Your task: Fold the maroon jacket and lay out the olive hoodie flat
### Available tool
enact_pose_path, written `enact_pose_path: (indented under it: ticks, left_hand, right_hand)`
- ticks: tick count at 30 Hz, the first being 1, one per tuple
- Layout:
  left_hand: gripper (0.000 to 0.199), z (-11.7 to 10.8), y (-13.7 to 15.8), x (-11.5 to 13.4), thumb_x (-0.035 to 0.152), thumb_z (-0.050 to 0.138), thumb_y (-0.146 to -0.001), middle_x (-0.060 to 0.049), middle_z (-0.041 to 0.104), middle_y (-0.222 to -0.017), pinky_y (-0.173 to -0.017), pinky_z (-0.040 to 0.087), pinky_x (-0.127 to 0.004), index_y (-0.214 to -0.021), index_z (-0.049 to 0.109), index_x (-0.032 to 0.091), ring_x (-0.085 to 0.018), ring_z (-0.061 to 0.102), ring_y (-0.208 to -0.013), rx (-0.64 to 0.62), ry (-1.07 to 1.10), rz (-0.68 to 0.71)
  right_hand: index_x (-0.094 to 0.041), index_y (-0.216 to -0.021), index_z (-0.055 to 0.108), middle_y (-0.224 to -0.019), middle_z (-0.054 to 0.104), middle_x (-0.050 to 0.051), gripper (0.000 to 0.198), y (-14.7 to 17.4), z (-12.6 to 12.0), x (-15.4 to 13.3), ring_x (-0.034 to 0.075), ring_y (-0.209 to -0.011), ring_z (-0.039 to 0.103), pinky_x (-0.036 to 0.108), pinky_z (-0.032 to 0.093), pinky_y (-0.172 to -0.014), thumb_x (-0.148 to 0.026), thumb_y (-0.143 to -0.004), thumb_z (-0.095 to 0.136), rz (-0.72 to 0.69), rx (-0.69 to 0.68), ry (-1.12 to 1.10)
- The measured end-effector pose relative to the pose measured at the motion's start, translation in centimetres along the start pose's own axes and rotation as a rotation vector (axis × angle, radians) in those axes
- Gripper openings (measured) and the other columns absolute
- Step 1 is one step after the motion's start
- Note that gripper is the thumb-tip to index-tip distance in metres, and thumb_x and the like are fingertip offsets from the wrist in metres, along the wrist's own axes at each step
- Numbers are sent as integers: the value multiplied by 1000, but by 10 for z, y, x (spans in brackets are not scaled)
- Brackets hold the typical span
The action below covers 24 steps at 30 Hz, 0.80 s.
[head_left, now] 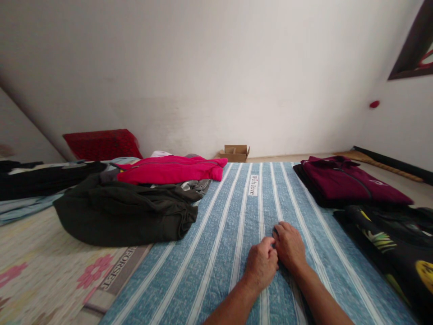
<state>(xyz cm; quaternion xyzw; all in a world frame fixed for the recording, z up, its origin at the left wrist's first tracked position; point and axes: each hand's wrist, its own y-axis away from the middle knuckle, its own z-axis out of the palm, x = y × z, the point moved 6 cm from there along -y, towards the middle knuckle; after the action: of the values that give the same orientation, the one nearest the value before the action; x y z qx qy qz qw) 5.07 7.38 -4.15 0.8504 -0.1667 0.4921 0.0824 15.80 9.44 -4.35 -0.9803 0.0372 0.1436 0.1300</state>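
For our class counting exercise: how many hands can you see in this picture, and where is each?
2. The left hand and the right hand are side by side on the blue-and-white striped cloth, the right slightly farther forward. No others show.

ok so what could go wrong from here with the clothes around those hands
The left hand and right hand are close together on the striped sheet; if they tug it, the maroon top stacked at the right might slide or lose its neat fold. A wide sweep leftward could also push the loosely bunched dark green garment into the pink garment behind it.
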Motion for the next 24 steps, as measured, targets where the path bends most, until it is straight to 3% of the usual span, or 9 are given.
enact_pose_path:
  ticks: [24]
  left_hand:
    - [35, 1, -1, -2, 15, 40, -79, 5, 56, -57, -56, 46, -22, -108, 58, 16, -12, 59, -52, -6, 4, 0]
  right_hand:
    - [-18, -87, 61, -98, 59, 8, 20, 1, -1, 0, 21, -100, 51, 29, 32, -87, -18, -90, 41, 4, 8, -16]
